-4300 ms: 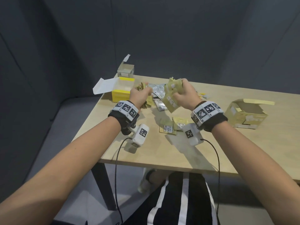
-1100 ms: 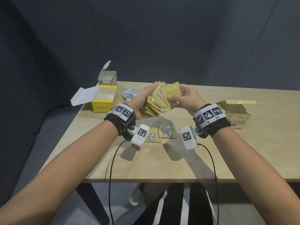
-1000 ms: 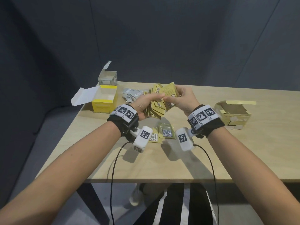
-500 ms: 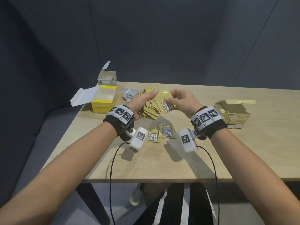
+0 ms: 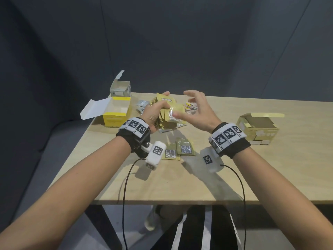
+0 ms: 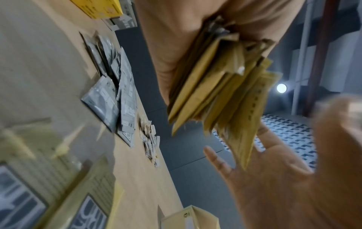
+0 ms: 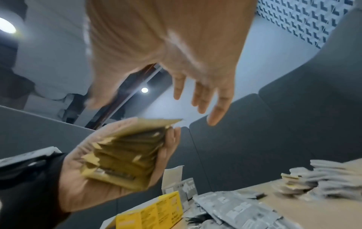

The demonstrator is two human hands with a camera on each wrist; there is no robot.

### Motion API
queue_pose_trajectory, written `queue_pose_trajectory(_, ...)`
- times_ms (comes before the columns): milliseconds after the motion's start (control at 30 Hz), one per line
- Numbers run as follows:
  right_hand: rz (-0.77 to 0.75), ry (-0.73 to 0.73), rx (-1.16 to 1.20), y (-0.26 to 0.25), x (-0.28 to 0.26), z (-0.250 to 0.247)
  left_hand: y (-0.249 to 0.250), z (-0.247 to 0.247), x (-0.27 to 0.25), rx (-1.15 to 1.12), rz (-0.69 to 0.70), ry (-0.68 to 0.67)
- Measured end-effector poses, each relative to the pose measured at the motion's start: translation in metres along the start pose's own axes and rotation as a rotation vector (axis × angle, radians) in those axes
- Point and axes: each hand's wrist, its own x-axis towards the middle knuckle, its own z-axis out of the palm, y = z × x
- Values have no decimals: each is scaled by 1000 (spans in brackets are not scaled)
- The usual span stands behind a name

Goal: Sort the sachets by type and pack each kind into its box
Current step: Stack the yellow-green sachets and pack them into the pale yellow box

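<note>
Two olive-green sachets [image 5: 180, 149] are lying flat on the wooden table [image 5: 180, 184] nearest the person, side by side and touching. Above and beyond them the left hand [image 5: 155, 113] is gripping a thick stack of gold sachets [image 5: 171, 115], fingers and thumb curling round it. The right hand [image 5: 200, 110] is hovering just beside the stack, fingers spreading wide and holding nothing. Farther back, silver sachets [image 5: 142, 104] are lying in a heap behind the left hand. An open yellow box [image 5: 116, 114] and a small grey box [image 5: 120, 89] are standing at the far left corner, while an open tan box [image 5: 257, 129] is sitting well apart on the right.
</note>
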Motion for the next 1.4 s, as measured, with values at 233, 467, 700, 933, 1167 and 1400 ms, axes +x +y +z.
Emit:
queue_pose_trajectory(233,-195,-310,-335,3,6,16,-3,13,-15,222,-146,-99)
queue_pose_trajectory(467,-266,-188,-30,14,4,7,9,17,-25,55,-111,-283)
queue_pose_trajectory(700,-180,-210,-90,18,0,13,-5,37,-22,22,-196,-228)
queue_pose_trajectory(933,-222,-183,-34,32,-4,11,-9,40,-21,48,-277,-214)
queue_pose_trajectory(1167,-190,-246,-57,38,-8,2,-12,36,-17,76,-302,-283)
queue_pose_trajectory(1400,-198,-179,-430,46,-5,-10,-24,52,-7,77,-274,-186)
